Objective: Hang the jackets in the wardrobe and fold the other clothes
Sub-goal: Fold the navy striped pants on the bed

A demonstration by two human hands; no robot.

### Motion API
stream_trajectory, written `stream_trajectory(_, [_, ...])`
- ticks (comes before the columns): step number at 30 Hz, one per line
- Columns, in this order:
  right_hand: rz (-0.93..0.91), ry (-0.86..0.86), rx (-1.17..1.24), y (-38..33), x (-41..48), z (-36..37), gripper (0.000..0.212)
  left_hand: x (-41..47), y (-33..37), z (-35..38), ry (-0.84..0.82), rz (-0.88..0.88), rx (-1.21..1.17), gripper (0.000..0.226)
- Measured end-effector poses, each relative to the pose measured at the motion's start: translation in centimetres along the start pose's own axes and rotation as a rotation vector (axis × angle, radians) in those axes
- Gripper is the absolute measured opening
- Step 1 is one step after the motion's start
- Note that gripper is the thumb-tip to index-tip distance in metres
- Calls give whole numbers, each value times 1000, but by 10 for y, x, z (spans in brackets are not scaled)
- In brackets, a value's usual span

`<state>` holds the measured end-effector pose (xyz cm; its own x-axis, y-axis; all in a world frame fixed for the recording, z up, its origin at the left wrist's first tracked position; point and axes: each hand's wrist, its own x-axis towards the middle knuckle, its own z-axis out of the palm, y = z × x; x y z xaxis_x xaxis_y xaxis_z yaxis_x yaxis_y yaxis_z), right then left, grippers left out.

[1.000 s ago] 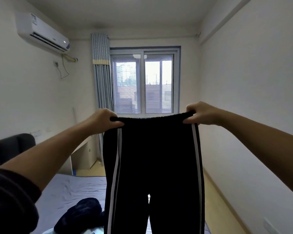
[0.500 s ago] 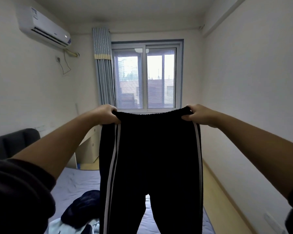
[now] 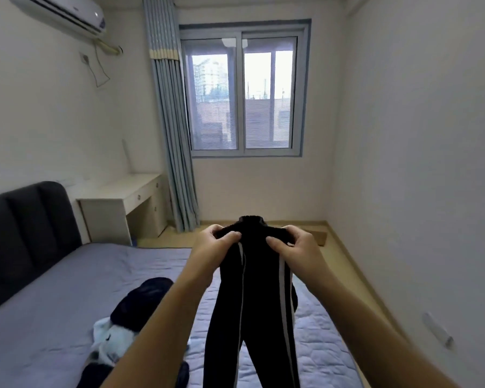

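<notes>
Left hand (image 3: pixel 214 245) and right hand (image 3: pixel 294 245), close together, each clutch the bunched waistband of the black striped trousers (image 3: pixel 254 303), which hang below them over the bed (image 3: pixel 67 289). A floor (image 3: pixel 347 275) strip lies to the right of the right hand. The air conditioner (image 3: pixel 59 12) lettering is too blurred to read.

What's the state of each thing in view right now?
track pants, held up by the waistband, waist bunched, legs hanging
left hand, gripping waistband
right hand, gripping waistband
clothes pile, crumpled on the bed, unfolded
curtain, drawn aside
window, looks shut
</notes>
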<state>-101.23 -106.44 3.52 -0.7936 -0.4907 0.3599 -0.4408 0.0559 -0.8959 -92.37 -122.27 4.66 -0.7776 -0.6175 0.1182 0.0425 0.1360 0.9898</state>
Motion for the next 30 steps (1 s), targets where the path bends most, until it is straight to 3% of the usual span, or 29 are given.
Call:
stream_trajectory(9, [-65,-199,-41,28,-31,13,12,-42,-26,3,-226,-14,64,8])
stream_trajectory(12, [-71,-278,-50,34,-35,10,18,-47,-27,-9,-325,-32,87,18])
stream_trajectory(18, [-156,-352,-196,40,-38,9,43,-47,-26,-20,-416,204,436,44])
stream_trajectory(24, [-156,-296,-187,48,-37,9,28,-39,-34,-16,-441,395,684,41])
stream_trajectory(26, [-126,-257,-146,51,-37,10,24,-37,-42,-15,-366,453,626,32])
stream_trajectory(30, [-81,-177,23,53,-36,6,25,-34,-72,-29,52,549,438,30])
